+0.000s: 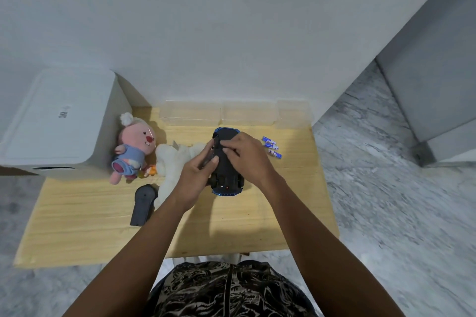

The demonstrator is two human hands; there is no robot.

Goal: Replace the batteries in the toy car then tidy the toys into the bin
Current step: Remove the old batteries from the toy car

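Nearest the camera is the person's patterned dark garment (pixel 231 291), and both bare forearms reach out from it over the wooden table (pixel 77 226). Taking the toy car (pixel 226 177) as the landmark: it lies upside down near the middle of the table, black underside up, blue body edge showing at its near and far ends. The left hand (pixel 195 175) grips the car's left side, fingers curled around it with the thumb lying on the underside. The right hand (pixel 247 154) covers the far half of the underside, its fingers bent and pressed together on the black plastic; whether they pinch a small part there cannot be told, since the hand hides that spot.

Left of the car and a little nearer, a dark remote control (pixel 143 204) lies flat on the table. Just beside the car's left side, partly hidden behind the left hand, sits a white plush toy (pixel 172 162). Further left lies a pink plush doll (pixel 134 148) in blue clothes, close against a white bin (pixel 56 123) with its lid on. Right of the car's far end, three blue batteries (pixel 271 147) lie in a loose row, apart from the right hand. Beyond the car, along the wall, stand clear plastic containers (pixel 231 113).
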